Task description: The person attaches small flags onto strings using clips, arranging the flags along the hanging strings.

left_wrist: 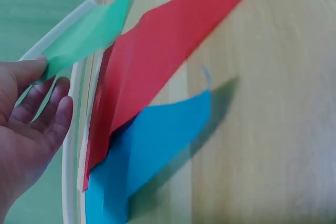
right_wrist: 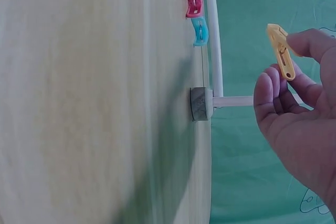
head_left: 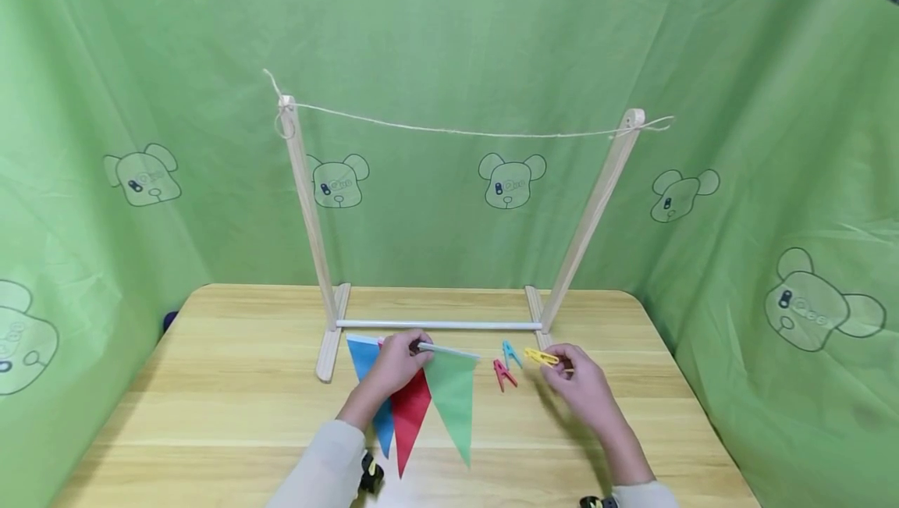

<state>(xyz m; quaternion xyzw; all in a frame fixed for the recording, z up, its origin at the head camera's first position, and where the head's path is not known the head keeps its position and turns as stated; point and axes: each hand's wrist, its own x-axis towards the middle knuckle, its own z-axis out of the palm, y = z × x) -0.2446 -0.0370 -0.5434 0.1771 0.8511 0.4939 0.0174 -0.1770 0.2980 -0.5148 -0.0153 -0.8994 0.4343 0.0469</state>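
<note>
We've got the L hand pinching the green pennant at 4 o'clock by its white top edge, prob. so the cloth hangs free, w/ the red pennant at 6 & blue pennant at 7–8. Our R hand pinches the yellow clothespin at 10 o'clock, held above the tabletop, prob. for a surer hold; can't tell if its jaws are squeezed apart. Blue clothespin & red clothespin lie tog. at 9–10, seemingly for easy reach, while twine spans the wooden stand at 12.
</note>
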